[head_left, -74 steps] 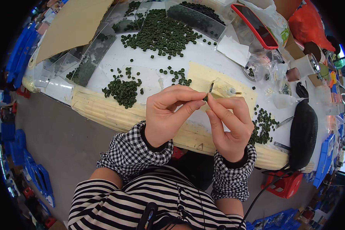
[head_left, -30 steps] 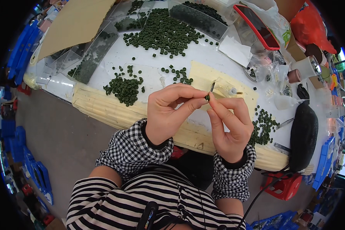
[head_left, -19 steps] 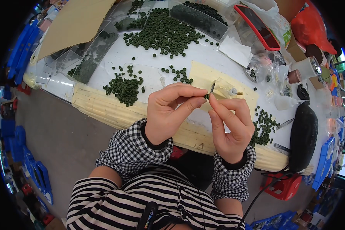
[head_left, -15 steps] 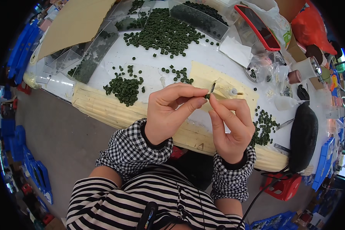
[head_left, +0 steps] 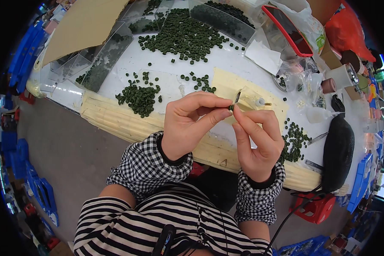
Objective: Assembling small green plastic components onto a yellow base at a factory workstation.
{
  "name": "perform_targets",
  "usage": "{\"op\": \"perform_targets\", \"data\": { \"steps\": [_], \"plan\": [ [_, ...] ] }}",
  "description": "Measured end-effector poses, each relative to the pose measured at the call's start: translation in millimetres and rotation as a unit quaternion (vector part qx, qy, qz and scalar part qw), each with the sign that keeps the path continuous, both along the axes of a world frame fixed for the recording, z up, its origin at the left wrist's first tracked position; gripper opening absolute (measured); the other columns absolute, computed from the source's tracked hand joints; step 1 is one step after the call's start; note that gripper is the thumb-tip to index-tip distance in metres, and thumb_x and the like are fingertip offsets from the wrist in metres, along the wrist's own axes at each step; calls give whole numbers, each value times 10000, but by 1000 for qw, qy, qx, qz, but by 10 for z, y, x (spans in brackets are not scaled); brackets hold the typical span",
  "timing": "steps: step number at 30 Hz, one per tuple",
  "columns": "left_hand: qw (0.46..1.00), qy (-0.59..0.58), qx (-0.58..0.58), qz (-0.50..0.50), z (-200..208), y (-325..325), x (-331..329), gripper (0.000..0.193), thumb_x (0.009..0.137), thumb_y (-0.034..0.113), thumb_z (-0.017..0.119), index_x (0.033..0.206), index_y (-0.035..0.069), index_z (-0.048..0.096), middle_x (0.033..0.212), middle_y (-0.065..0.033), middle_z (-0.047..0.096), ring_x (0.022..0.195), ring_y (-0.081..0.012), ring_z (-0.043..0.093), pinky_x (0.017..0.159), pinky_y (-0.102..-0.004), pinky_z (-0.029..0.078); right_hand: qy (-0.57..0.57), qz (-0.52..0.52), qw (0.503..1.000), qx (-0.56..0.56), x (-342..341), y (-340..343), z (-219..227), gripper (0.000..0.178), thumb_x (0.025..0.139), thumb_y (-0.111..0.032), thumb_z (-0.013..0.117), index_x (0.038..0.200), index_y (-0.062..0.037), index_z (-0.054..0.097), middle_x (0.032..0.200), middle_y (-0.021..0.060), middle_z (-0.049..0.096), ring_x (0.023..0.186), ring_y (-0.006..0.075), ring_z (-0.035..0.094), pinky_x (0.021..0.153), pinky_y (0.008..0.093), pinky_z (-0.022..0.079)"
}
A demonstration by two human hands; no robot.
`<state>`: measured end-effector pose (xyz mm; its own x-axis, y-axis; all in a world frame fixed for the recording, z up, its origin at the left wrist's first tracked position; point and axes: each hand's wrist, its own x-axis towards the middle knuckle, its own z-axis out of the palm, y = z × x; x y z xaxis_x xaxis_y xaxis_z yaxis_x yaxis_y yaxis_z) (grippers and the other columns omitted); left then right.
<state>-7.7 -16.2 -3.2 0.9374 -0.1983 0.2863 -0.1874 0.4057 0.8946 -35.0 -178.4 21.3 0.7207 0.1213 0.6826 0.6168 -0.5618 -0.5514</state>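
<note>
Above the table's near edge, both my hands meet at one small round dark green piece (head_left: 231,107). My left hand (head_left: 184,123) is closed, pinching the piece between thumb and forefinger. From the other side my right hand (head_left: 260,138) has its fingers bent, with the forefinger's tip against the piece; its thumb sits lower. The fingertips cover most of the piece. Just beyond them a yellowish fixture with a small metal rod (head_left: 263,103) rests on a cream sheet (head_left: 221,81). A pile of similar green pieces (head_left: 138,99) lies left of my hands, another (head_left: 295,141) to their right.
A large heap of green pieces (head_left: 181,36) spreads at the back among clear plastic trays (head_left: 109,59). Cardboard (head_left: 83,30) overhangs the left. A red-cased phone (head_left: 288,32), white paper (head_left: 262,56) and a black pouch (head_left: 339,147) lie on the right. Padding (head_left: 115,117) lines the near edge.
</note>
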Motion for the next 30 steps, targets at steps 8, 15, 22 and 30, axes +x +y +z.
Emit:
{"op": "perform_targets", "data": {
  "steps": [8, 15, 22, 30],
  "plan": [
    [1000, -2, 8, 5, 9, 7, -2, 203, 835, -77, 676, 1035, -41, 685, 1006, -110, 650, 941, -159, 642, 828, -255, 535, 7, -5, 1000, -4, -8, 2, 8, 352, 715, 36, 739, 1060, -33, 722, 822, 69, 628, 724, 221, 567, 644, 310, 456],
    [949, -124, 281, 69, 54, 46, 30, 178, 791, -78, 692, 956, -10, 699, 948, -89, 652, 816, -149, 622, 721, -246, 499, -2, -138, 988, 73, -35, -69, -50, 246, 796, 45, 688, 1033, -13, 725, 836, 81, 636, 743, 179, 587, 666, 267, 466],
    [845, -243, 455, 139, -19, -12, 57, 261, 713, -42, 708, 960, 43, 698, 803, -59, 564, 778, -238, 537, 681, -322, 449, -23, -182, 979, 89, -67, -75, -27, 200, 834, 38, 662, 1025, 15, 717, 844, 92, 639, 742, 158, 590, 668, 259, 467],
    [828, -362, 425, -53, -53, -161, -34, 291, 716, 55, 675, 1005, 75, 684, 863, -37, 551, 813, -218, 538, 692, -317, 468, -38, -195, 974, 107, -79, -87, -42, 193, 856, 35, 642, 1037, 22, 709, 860, 95, 634, 747, 161, 588, 684, 260, 468]
  ]
}}
